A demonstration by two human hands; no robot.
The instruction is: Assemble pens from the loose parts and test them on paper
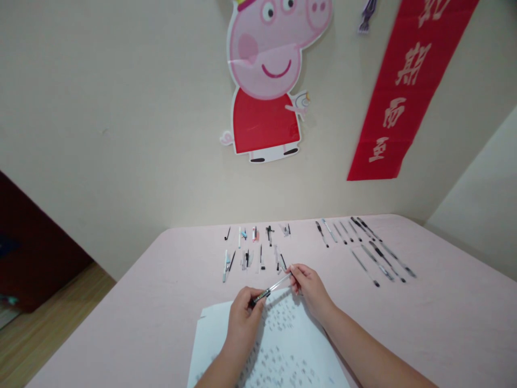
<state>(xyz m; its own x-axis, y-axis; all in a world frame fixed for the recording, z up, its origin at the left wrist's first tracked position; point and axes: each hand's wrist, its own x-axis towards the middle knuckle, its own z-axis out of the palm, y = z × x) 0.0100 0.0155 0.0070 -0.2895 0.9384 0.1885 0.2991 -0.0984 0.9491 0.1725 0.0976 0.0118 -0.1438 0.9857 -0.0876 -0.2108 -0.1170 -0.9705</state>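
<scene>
The left hand (245, 310) and right hand (309, 283) pinch opposite ends of a pen (277, 285) above paper (216, 331) on the table (125, 328); other pens (386, 260) lie beyond.

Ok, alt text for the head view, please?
A person's left hand and right hand hold a dark-and-clear pen between them over marked paper on a pink table. Behind lie pens at right and groups of pen parts at left. A cartoon pig cutout and red banner are on the wall.

Pale wall (121, 108), 1 pig cutout (266, 121), 1 red banner (424, 91); pink table (121, 334), wood-toned floor (60, 323), dark red panel (36, 242) at left
</scene>
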